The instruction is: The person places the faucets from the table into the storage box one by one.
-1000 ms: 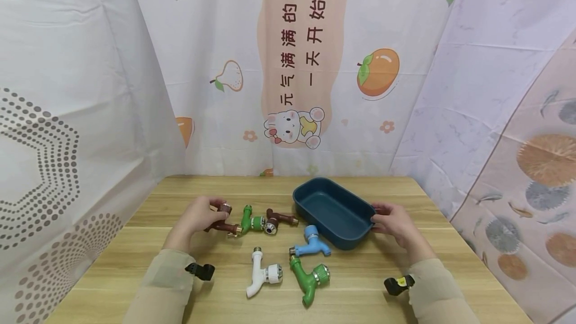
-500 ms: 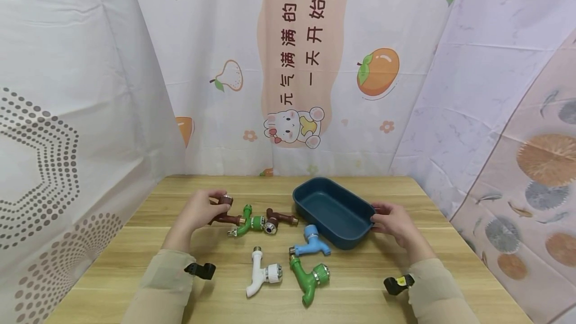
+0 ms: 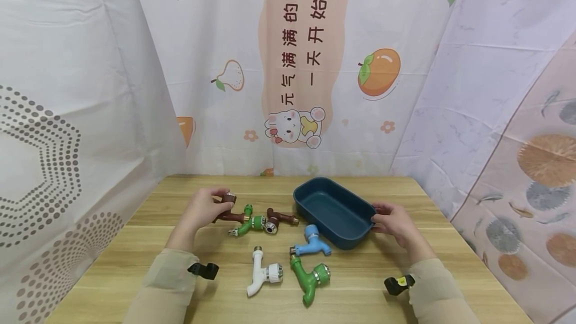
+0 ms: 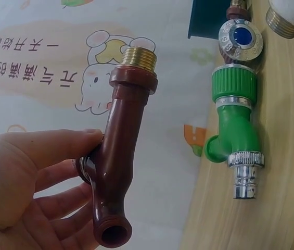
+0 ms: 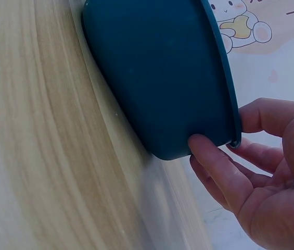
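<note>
My left hand (image 3: 202,214) holds a dark brown-red water tap (image 4: 116,146) by its knob, thumb on one side and fingers behind. In the left wrist view its brass threaded end points up and its spout opening faces down. A green tap (image 3: 245,227) with a silver hose nozzle lies just right of it, and the brown tap overlaps it in the head view. My right hand (image 3: 392,221) grips the right end of a dark teal plastic basin (image 5: 157,78), with some fingers at the rim and others against the outer wall.
Beyond the green tap lies a second brown tap (image 3: 274,220), close to the basin's left side. A blue tap (image 3: 310,247) lies before the basin. Nearer the front are a white tap (image 3: 259,275) and another green tap (image 3: 309,280). Printed curtains (image 3: 225,159) surround the wooden table (image 3: 360,284).
My left hand has raised the brown tap and shifted it slightly right, uncovering the green tap's silver nozzle. My right hand and the basin stay in place.
</note>
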{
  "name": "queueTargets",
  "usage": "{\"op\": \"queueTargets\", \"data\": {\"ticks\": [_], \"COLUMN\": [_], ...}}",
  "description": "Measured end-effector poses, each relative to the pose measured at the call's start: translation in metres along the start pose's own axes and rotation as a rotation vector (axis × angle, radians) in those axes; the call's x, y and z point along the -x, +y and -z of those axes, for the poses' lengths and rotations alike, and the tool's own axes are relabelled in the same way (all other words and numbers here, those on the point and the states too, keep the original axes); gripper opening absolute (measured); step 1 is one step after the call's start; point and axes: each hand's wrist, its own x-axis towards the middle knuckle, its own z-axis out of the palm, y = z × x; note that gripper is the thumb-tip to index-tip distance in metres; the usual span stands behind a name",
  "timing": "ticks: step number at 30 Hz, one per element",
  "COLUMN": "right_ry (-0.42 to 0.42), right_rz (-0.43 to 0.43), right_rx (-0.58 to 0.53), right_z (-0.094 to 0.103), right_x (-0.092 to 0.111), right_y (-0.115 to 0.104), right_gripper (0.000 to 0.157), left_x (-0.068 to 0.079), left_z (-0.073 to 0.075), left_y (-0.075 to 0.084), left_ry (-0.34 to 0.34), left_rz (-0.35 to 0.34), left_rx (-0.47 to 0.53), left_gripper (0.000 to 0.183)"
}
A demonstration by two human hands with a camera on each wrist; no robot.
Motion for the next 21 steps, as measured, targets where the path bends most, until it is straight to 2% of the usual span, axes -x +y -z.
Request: {"op": "queueTargets", "data": {"ticks": [21], "right_ry": [-0.004], "right_rz": [0.009], "right_rx": [-0.011], "right_z": [0.001], "right_x": [-0.001], "right_y": [0.001], "right_gripper": [0.055], "left_x": [-0.011], "left_z": [-0.023], "left_y": [0.013], "left_ry": [0.022], "left_rz": [-0.007], "left_rx": [0.033], "left_gripper": [0.043]}}
